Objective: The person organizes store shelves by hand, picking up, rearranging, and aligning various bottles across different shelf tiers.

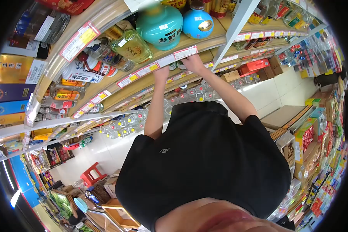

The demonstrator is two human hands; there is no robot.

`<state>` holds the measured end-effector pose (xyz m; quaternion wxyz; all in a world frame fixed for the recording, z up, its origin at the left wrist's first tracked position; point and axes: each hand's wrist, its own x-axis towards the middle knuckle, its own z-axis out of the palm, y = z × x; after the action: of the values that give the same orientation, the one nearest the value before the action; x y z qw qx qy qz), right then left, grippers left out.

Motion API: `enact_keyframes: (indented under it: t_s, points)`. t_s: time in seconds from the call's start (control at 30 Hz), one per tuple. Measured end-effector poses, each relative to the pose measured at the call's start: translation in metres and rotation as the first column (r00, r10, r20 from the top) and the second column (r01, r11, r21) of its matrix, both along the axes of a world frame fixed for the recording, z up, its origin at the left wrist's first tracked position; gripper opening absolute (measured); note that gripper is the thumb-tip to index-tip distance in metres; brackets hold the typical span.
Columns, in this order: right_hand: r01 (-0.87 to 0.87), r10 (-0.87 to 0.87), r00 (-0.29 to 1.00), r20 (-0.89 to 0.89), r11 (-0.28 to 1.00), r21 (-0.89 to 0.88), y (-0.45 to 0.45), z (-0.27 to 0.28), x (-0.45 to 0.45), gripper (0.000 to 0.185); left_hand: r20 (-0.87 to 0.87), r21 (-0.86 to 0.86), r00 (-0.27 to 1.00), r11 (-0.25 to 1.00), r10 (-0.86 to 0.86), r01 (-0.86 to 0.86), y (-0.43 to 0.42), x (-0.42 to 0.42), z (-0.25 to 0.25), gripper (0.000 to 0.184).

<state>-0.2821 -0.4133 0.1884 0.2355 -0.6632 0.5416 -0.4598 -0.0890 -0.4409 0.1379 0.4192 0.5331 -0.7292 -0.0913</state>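
Left hand (162, 72), right hand (193, 63): reaching under the shelf edge (168, 59), near round containers (181, 65); grip hidden, cannot tell. Working there is calling for clearance.

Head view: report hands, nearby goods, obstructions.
Left hand, right hand: partly behind price strip, grip unclear. Round items between them, mostly hidden. Strip blocks view of fingers.

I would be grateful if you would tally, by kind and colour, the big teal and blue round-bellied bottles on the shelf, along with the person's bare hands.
Teal bottle: 1
Blue bottle: 1
Bare hands: 2, the left hand and the right hand
Total: 4
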Motion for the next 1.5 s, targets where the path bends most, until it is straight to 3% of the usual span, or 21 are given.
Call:
enact_keyframes:
  t_s: [0.03,0.13,0.27,0.37,0.47,0.57,0.67,0.77,0.8,0.9,0.97,1.0,1.1,1.13,1.17,1.2,1.27,1.3,1.37,1.43,1.5]
  points:
    - [-0.016,0.014,1.000,-0.021,0.993,-0.114,-0.008,-0.009,-0.002,0.022,0.016,0.009,0.999,1.000,-0.029,0.029,-0.008,0.003,-0.008,0.030]
    - [-0.033,0.107,0.898,-0.427,0.984,0.178,-0.017,0.008,-0.005,0.025,0.016,0.014,0.998,0.998,-0.056,0.056,-0.011,0.000,-0.008,0.029]
    - [0.018,0.074,0.837,-0.542,0.987,0.163,-0.028,0.001,-0.002,0.029,0.045,0.026,0.997,0.998,-0.066,0.065,-0.015,-0.004,-0.004,0.029]
    - [0.066,-0.016,0.896,-0.443,0.993,0.096,-0.027,-0.009,-0.006,0.031,0.005,0.073,0.994,0.992,-0.107,0.107,-0.009,-0.008,-0.002,0.030]
    - [0.035,-0.017,0.887,-0.461,0.999,0.030,-0.031,-0.016,-0.008,0.032,-0.218,0.108,0.974,0.990,-0.067,0.093,0.001,-0.015,0.003,0.032]
    - [0.041,-0.049,0.971,-0.234,0.998,-0.042,-0.013,-0.017,-0.011,0.035,-0.172,-0.043,0.981,0.996,-0.089,0.083,0.000,-0.019,0.004,0.032]
    - [0.064,-0.065,0.998,-0.001,0.990,0.124,0.013,-0.020,-0.011,0.038,-0.271,-0.021,0.956,0.994,-0.113,0.111,0.004,-0.020,0.004,0.031]
    - [0.195,-0.183,0.954,0.235,0.980,-0.026,0.076,-0.007,-0.007,0.032,-0.409,0.094,0.912,0.993,-0.028,0.073,0.039,-0.025,0.029,0.030]
    - [0.178,-0.164,0.946,0.280,0.984,-0.025,0.100,-0.013,-0.011,0.026,-0.328,0.297,0.942,0.955,0.073,0.029,0.047,-0.017,0.016,0.032]
    - [0.103,-0.099,0.983,-0.154,0.994,0.020,0.172,-0.074,-0.063,0.022,-0.339,0.129,0.934,0.989,0.115,-0.075,0.110,-0.024,0.025,0.037]
    - [0.275,-0.263,0.957,-0.119,0.956,0.105,0.229,-0.129,-0.099,0.019,-0.241,0.131,0.965,0.988,0.109,-0.079,0.142,-0.006,-0.031,0.038]
    - [0.363,-0.344,0.932,-0.119,0.861,0.357,0.261,-0.175,-0.123,0.021,-0.094,0.110,0.989,0.988,0.115,-0.104,0.162,0.007,-0.055,0.038]
    - [0.554,-0.585,0.804,-0.102,0.678,0.483,0.380,-0.247,-0.182,0.032,0.044,0.378,0.999,0.925,0.011,-0.026,0.235,0.043,-0.099,0.038]
    - [0.646,-0.633,0.731,-0.255,0.523,0.556,0.418,-0.269,-0.197,0.036,0.175,0.387,0.983,0.922,-0.054,-0.019,0.256,0.061,-0.116,0.038]
    - [0.695,-0.634,0.667,-0.390,0.342,0.632,0.455,-0.275,-0.207,0.037,0.287,0.587,0.949,0.807,-0.130,-0.067,0.276,0.077,-0.125,0.037]
    - [0.634,-0.720,0.631,-0.289,0.265,0.726,0.498,-0.317,-0.222,0.035,0.375,0.746,0.899,0.649,-0.228,-0.146,0.300,0.097,-0.132,0.036]
    - [0.443,-0.966,0.251,0.057,0.167,0.881,0.569,-0.373,-0.230,0.018,0.372,0.817,0.862,0.561,-0.343,-0.129,0.349,0.156,-0.182,0.034]
    - [0.325,-0.981,-0.067,0.185,0.154,0.933,0.590,-0.357,-0.219,0.015,0.423,0.879,0.755,0.428,-0.501,-0.209,0.365,0.195,-0.230,0.034]
    - [0.117,-0.920,-0.339,0.195,0.165,0.979,0.634,-0.364,-0.201,0.017,0.408,0.913,0.677,0.295,-0.612,-0.284,0.393,0.210,-0.204,0.040]
    - [0.070,-0.888,-0.459,0.016,-0.018,0.997,0.666,-0.378,-0.169,0.016,0.424,0.899,0.666,0.196,-0.614,-0.392,0.420,0.229,-0.196,0.041]
    - [0.014,-0.929,-0.370,0.024,0.020,1.000,0.712,-0.418,-0.146,0.019,0.427,0.898,0.527,0.276,-0.735,-0.343,0.434,0.246,-0.200,0.035]
